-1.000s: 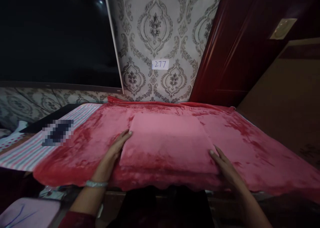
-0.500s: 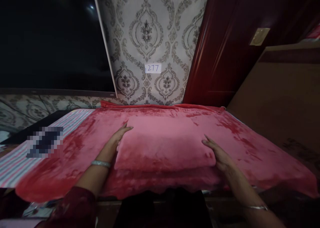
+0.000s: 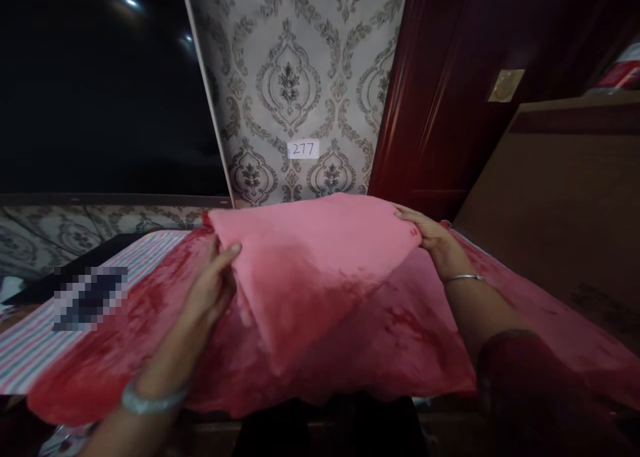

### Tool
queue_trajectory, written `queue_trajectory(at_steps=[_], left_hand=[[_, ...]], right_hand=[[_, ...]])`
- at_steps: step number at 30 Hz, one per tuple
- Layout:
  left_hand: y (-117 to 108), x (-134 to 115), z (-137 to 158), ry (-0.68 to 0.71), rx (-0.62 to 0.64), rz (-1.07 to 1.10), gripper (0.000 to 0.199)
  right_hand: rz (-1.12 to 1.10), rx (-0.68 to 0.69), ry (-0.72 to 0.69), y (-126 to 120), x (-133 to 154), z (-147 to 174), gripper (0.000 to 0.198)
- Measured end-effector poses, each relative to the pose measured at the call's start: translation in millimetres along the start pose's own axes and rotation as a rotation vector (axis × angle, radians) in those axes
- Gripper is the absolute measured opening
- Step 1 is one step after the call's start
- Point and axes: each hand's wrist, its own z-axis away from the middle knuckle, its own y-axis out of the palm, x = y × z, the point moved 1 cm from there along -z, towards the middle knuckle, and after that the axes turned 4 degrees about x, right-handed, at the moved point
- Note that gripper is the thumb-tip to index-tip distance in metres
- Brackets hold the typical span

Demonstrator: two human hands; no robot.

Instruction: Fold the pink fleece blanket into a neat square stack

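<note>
A folded pink plush cloth is raised and tilted above a pink and red plush blanket, with one lower corner hanging toward me. My left hand grips its left edge, thumb on top and the other fingers mostly hidden beneath. On the far right edge, my right hand holds the cloth near a small red mark, its fingertips over the top. The plush blanket lies spread out beneath both hands.
A striped sheet shows at the left, carrying a blurred-out dark item. Behind stand a large dark screen and a patterned wall with a paper label. A brown cardboard box borders the right side.
The folded cloth has come up off the blanket and turned, its right side swinging away from me. My right hand moved farther back with it; my left hand keeps the left edge.
</note>
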Motion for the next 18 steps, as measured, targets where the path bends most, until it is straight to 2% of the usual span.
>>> queue_trajectory(at_steps=[2,4,6,8,12,15,16,18], left_hand=[[-2.4,31.5,34.1,-0.229,-0.041,0.099,0.055],[-9.8,66.1,64.5,-0.472,-0.062,0.150,0.058],[-20.4,91.0,84.3,-0.580,-0.079,0.189,0.067],[-31.7,100.9,89.7,-0.597,-0.103,0.224,0.066],[-52.0,90.6,63.4,-0.574,-0.224,0.259,0.031],[-63.0,82.3,29.1,-0.628,-0.211,0.232,0.007],[-66.2,81.3,17.1,-0.632,-0.191,0.215,0.004],[-72.5,81.8,-7.1,-0.635,-0.143,0.174,0.010]], right_hand=[[-0.012,-0.093,0.098,-7.3,-31.1,-2.8,0.029],[-0.031,-0.186,0.209,-10.5,-67.2,2.8,0.016],[-0.051,-0.234,0.275,-11.6,-97.6,13.8,0.011],[-0.078,-0.260,0.302,-13.8,-116.3,27.6,0.015],[-0.140,-0.341,0.314,-17.9,-127.4,62.9,0.018],[-0.236,-0.349,0.292,-6.0,-134.1,97.0,0.014],[-0.278,-0.338,0.283,1.5,-137.2,108.4,0.013],[-0.352,-0.306,0.281,19.2,-142.6,128.6,0.011]])
